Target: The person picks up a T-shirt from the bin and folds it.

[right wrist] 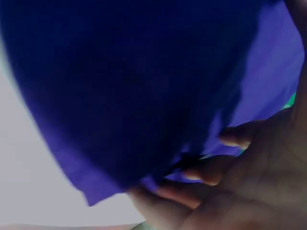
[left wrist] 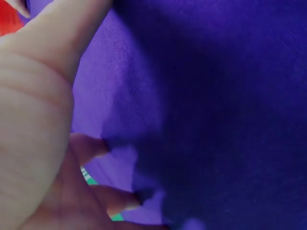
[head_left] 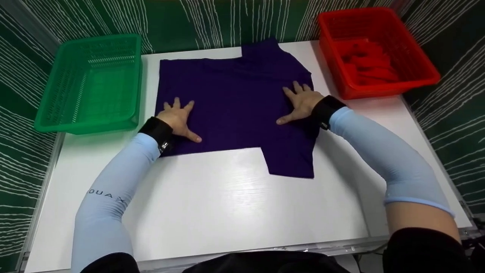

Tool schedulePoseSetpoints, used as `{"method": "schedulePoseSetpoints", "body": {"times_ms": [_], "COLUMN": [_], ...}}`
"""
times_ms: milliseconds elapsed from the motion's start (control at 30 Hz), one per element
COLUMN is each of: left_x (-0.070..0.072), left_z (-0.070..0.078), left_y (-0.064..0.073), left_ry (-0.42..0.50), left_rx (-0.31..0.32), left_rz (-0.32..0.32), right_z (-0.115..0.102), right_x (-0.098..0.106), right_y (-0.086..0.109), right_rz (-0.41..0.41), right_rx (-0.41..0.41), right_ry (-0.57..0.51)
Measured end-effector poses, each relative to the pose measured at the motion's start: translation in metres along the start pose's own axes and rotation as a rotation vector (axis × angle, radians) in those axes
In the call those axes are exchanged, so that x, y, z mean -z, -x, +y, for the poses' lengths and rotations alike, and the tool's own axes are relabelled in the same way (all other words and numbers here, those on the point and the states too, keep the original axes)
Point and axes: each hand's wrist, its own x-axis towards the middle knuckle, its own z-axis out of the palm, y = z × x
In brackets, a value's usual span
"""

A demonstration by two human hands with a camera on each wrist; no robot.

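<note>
A dark purple T-shirt [head_left: 235, 102] lies spread sideways on the white table, its hem to the left and its sleeves to the right. My left hand [head_left: 177, 118] rests on the cloth near the hem, fingers spread. Toward the collar end, my right hand [head_left: 302, 102] lies on the shirt with fingers and thumb splayed. In the left wrist view the fingertips [left wrist: 125, 200] touch the purple fabric. The right wrist view shows the fingers [right wrist: 206, 172] at the cloth, with small folds beside them. Neither hand grips anything.
A green plastic basket [head_left: 136, 83] stands at the table's left, with nothing visible inside. At the back right is a red basket [head_left: 413, 85] holding crumpled red cloth [head_left: 369, 62]. Green walls with white streaks close in the white table [head_left: 242, 212] at the back and sides.
</note>
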Motion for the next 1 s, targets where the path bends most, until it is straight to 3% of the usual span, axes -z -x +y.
{"method": "schedulePoseSetpoints", "body": {"times_ms": [67,133,267,300,367,433,500,600,667,767,900,1000], "left_x": [-0.004,-0.009,-0.023,-0.026,-0.031,-0.034,-0.037,-0.041,-0.045,-0.049,-0.047,-0.043], "left_z": [0.000,0.000,-0.006,-0.009,-0.015,-0.020,-0.025,-0.029,-0.031,-0.033,-0.039,-0.046], "left_y": [0.004,0.012,0.037,0.044,0.055,0.062,0.063,0.062,0.060,0.058,0.057,0.062], "left_ry": [0.015,0.031,0.043,0.045,0.048,0.046,0.029,-0.019,-0.044,-0.058,-0.021,0.058], "left_rx": [-0.018,-0.075,-0.232,-0.261,-0.293,-0.301,-0.304,-0.313,-0.316,-0.298,-0.264,-0.267], "left_rz": [0.049,0.117,0.210,0.208,0.182,0.154,0.153,0.202,0.244,0.308,0.371,0.380], "right_z": [0.004,0.007,0.006,0.004,-0.002,-0.008,-0.016,-0.026,-0.030,-0.031,-0.024,-0.019], "right_x": [-0.002,-0.005,-0.017,-0.020,-0.029,-0.040,-0.051,-0.062,-0.066,-0.070,-0.072,-0.068], "right_y": [0.000,0.003,0.023,0.031,0.045,0.058,0.069,0.083,0.090,0.094,0.091,0.090], "right_rz": [0.064,0.185,0.433,0.444,0.374,0.255,0.157,0.109,0.128,0.204,0.345,0.365], "right_rx": [0.041,0.127,0.426,0.497,0.590,0.610,0.577,0.532,0.520,0.546,0.604,0.610], "right_ry": [-0.023,-0.061,-0.173,-0.192,-0.204,-0.161,-0.056,0.138,0.223,0.248,0.180,0.092]}}
